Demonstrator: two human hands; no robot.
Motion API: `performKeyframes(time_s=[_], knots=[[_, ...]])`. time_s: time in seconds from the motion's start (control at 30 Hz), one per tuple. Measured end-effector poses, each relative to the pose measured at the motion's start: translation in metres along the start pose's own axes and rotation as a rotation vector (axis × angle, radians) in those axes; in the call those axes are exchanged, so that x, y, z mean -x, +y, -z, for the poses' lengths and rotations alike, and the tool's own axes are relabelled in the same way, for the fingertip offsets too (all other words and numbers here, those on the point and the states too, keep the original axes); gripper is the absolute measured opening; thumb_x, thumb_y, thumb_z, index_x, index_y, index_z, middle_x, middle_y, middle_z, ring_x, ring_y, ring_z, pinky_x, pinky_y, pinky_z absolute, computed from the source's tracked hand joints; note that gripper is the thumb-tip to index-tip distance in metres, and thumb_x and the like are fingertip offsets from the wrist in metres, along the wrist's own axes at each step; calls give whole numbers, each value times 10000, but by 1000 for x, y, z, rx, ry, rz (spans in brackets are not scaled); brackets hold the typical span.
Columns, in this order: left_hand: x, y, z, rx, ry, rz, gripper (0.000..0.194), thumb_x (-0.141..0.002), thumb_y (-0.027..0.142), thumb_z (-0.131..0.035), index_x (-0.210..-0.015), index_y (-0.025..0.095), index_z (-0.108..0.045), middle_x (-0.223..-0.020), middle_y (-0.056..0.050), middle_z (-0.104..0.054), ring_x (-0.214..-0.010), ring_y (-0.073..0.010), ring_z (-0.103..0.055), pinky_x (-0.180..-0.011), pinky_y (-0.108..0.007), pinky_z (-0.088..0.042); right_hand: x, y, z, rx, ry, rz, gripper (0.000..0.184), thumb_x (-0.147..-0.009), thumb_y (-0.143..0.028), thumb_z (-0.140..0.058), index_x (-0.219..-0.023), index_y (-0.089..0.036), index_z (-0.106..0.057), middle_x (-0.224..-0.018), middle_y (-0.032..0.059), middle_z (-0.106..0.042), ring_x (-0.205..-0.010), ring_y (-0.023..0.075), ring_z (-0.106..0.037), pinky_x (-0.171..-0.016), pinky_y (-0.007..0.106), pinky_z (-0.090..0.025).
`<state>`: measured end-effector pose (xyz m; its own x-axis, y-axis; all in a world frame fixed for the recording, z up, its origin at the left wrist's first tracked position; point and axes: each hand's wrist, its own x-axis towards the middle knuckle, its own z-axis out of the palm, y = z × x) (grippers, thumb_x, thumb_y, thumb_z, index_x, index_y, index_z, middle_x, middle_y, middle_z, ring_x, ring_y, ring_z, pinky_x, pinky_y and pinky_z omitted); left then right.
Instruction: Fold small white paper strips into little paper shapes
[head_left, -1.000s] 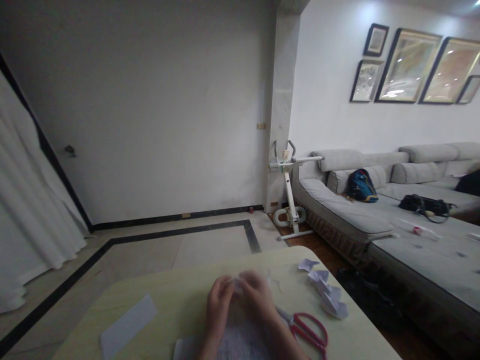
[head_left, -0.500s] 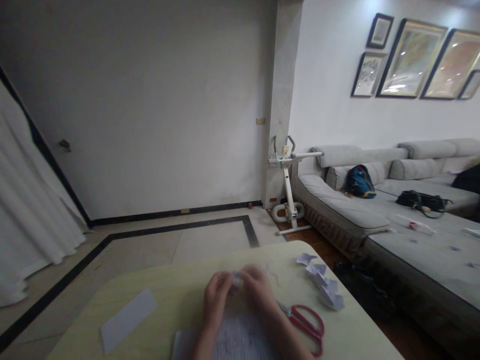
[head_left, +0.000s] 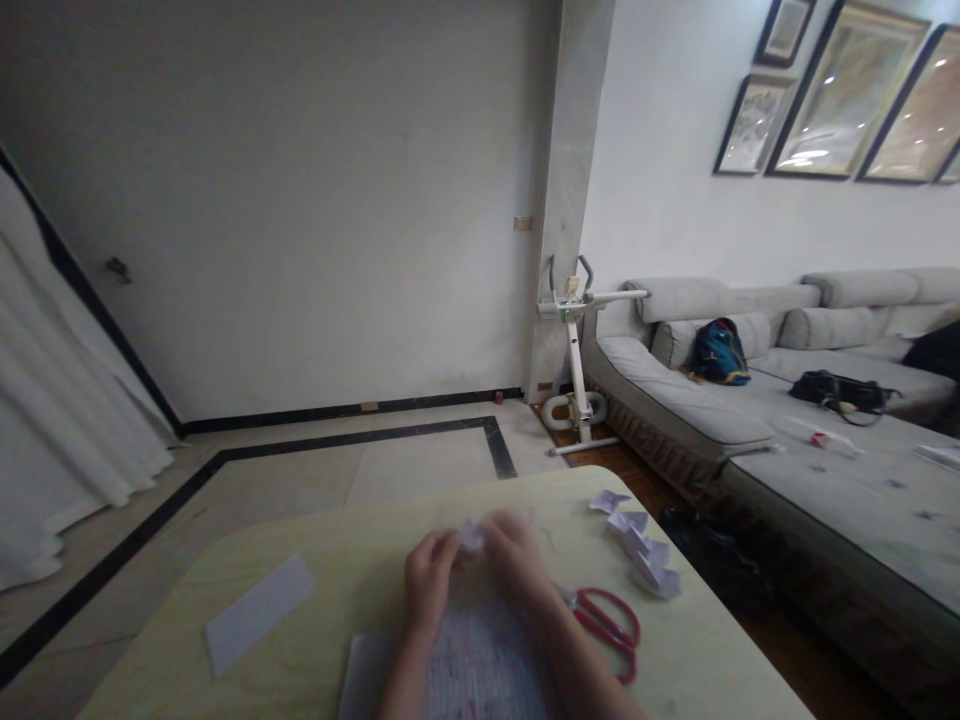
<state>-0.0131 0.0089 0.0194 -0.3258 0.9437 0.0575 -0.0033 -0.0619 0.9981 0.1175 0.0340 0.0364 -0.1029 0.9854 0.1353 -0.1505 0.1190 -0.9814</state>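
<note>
Between my two hands, above the table, is a small piece of folded white paper, blurred so its shape is unclear. My left hand pinches its left side with closed fingers. My right hand, smeared by motion, closes on its right side. Below my forearms lies a sheet of lined paper with writing. Red-handled scissors rest beside my right forearm, their blades partly hidden by it.
Several folded paper pieces lie in a row along the table's right edge. A white paper strip lies on the left of the pale table. Beyond stand an exercise machine and a grey sofa holding a blue backpack.
My view has tilted slightly down, so most of the scene sits a little higher in the picture. Both hands stay together on the folded paper, the right one still blurred.
</note>
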Motion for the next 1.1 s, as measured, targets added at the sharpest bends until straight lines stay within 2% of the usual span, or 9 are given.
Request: performKeyframes(time_s=[0.07,0.3,0.63,0.93,1.1], knots=[[1,1,0,10,14,-4,302,-693,413,-611,-731,117,-657,-627,-62,-682,-593,-190,-633,-559,-265,-487,0,1,-1,8,-10,13,228,-717,-353,-591,-625,-149,-550,-579,-22,-497,-548,103,-459,-525,213,-372],[-4,-8,-4,147,-9,1,349,-650,394,-674,-865,122,-632,-799,-74,-696,-686,-192,-652,-606,-274,-513,0,-2,-3,70,28,48,235,-715,-352,-577,-597,-150,-547,-570,-19,-497,-544,104,-447,-523,212,-362],[-2,-5,-2,33,-41,-11,292,-687,397,-636,-773,121,-675,-712,-58,-692,-668,-186,-642,-611,-254,-503,-2,7,1,93,37,77,213,-745,-349,-555,-655,-156,-562,-601,-18,-514,-581,116,-471,-559,220,-382],[-3,-8,-1,32,15,-29,314,-686,403,-638,-829,128,-682,-772,-63,-699,-671,-179,-643,-631,-261,-507,-2,1,-2,34,67,12,192,-668,-340,-644,-702,-156,-603,-629,-6,-575,-587,128,-522,-564,235,-418],[-5,-12,-2,87,50,-32,360,-677,393,-652,-894,106,-650,-829,-98,-697,-705,-200,-652,-622,-285,-520,-2,5,-1,41,64,17,182,-695,-328,-631,-682,-147,-620,-614,8,-590,-568,126,-532,-551,235,-423]])
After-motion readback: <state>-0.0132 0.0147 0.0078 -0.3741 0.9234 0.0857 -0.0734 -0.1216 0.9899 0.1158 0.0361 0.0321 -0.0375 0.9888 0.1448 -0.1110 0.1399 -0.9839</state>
